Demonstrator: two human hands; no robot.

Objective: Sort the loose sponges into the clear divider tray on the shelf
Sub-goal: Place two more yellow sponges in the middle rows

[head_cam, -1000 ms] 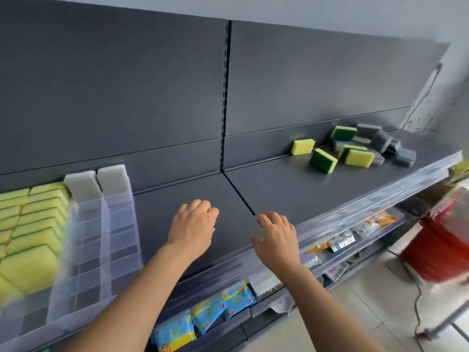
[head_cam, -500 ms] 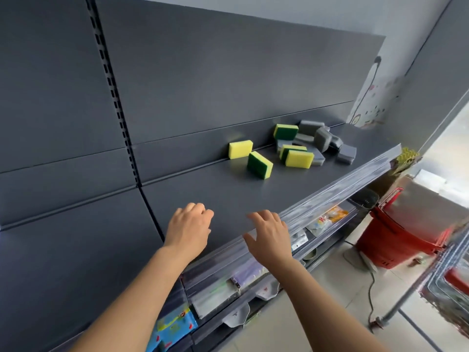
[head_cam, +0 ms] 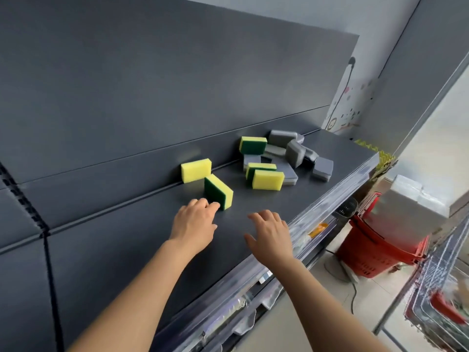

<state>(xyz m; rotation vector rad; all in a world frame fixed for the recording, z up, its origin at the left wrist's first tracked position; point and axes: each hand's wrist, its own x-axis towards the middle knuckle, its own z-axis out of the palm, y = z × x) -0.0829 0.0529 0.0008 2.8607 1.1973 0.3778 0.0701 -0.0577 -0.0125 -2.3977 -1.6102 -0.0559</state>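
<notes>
Left hand [head_cam: 195,222] fingers relaxed, tips right at the nearest green-yellow sponge [head_cam: 219,191] on the shelf [head_cam: 317,196]. Right hand [head_cam: 270,233] fingers spread, holding nothing.

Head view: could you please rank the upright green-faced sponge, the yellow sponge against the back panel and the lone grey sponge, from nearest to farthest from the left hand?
1. Upright green-faced sponge, just beyond the fingertips of the left hand.
2. Yellow sponge, further back, leaning on the back panel.
3. Lone grey sponge, farthest off to the right.
</notes>
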